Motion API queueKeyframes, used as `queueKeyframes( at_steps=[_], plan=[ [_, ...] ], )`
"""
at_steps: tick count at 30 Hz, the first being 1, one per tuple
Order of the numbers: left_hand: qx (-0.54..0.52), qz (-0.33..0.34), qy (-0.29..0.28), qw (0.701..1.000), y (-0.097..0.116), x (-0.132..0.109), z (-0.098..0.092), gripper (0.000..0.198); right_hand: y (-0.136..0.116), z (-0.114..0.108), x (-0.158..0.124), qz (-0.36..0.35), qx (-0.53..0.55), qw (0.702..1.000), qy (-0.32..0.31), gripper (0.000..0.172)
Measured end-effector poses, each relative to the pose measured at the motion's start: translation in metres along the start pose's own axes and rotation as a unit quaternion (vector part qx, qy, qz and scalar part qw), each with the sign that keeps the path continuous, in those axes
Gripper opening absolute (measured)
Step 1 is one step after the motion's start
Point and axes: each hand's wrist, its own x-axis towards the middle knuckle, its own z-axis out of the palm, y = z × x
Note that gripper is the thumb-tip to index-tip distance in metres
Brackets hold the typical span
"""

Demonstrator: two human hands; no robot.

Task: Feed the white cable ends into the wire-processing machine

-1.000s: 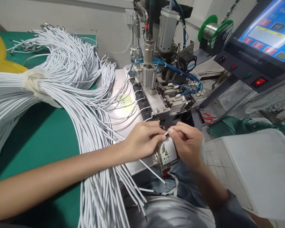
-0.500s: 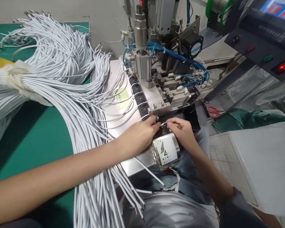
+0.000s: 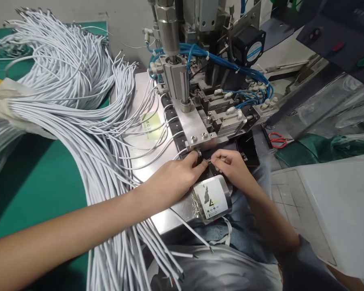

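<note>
My left hand (image 3: 183,176) pinches the end part of a white cable just in front of the machine's metal block (image 3: 192,125). Close beside it, my right hand (image 3: 230,165) has thumb and finger closed at the thin wires of that cable's tip. Most of this cable is hidden by my left hand. Below the hands sits a curved metal cover (image 3: 214,198) with a printed label. Behind my left hand, several white cables (image 3: 177,135) run into a dark slotted strip (image 3: 172,115) along the block.
A thick bundle of white cables (image 3: 75,149) lies over the green table (image 3: 39,178) and hangs past the front edge. Blue air tubes (image 3: 224,64) cross the machine. Red-handled scissors (image 3: 277,140) lie at the right, near a white surface (image 3: 342,214).
The view has shifted slightly. My right hand has come nearer to my left fingertips, and less of the white cable end shows between them.
</note>
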Motion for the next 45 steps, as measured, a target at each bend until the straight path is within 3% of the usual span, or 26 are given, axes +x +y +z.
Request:
queueKeyframes(
  at_steps=[7,12,19,23,27,30,34,36,39,45],
  plan=[
    [0.1,0.06,0.001,0.993,0.0,0.002,-0.006,0.04,0.003,0.0,0.002,0.036,0.022,0.999,-0.032,0.014],
    [0.115,0.072,0.001,0.991,0.001,0.003,-0.005,0.038,0.006,0.004,-0.003,0.007,0.014,1.0,-0.022,0.027],
    [0.122,0.04,0.008,0.992,0.006,-0.001,-0.007,0.034,0.014,0.008,0.002,-0.024,-0.005,0.999,-0.021,0.025],
    [0.111,0.016,-0.015,0.994,0.009,-0.006,-0.02,0.012,0.014,0.008,0.004,-0.016,-0.019,1.0,-0.018,0.027],
    [0.102,-0.024,-0.023,0.994,0.01,-0.011,-0.028,0.008,0.013,0.004,0.004,-0.026,-0.037,0.999,0.002,0.027],
    [0.084,-0.026,-0.021,0.996,0.01,-0.014,-0.028,0.009,0.009,0.001,-0.015,-0.048,-0.058,0.992,0.101,0.03],
    [0.033,-0.046,0.002,0.998,0.011,-0.016,-0.027,0.014,-0.006,0.008,-0.071,-0.116,-0.125,0.96,0.223,0.028],
    [0.018,-0.054,0.005,0.998,0.011,-0.016,-0.027,0.017,-0.011,0.019,-0.1,-0.129,-0.185,0.954,0.198,0.021],
    [0.03,-0.053,-0.014,0.998,0.012,-0.015,-0.028,0.019,-0.013,0.04,-0.128,-0.102,-0.265,0.953,0.103,0.004],
    [0.051,-0.038,-0.006,0.998,0.012,-0.014,-0.03,0.019,-0.004,0.069,-0.133,-0.073,-0.311,0.946,0.055,0.008]
  ],
)
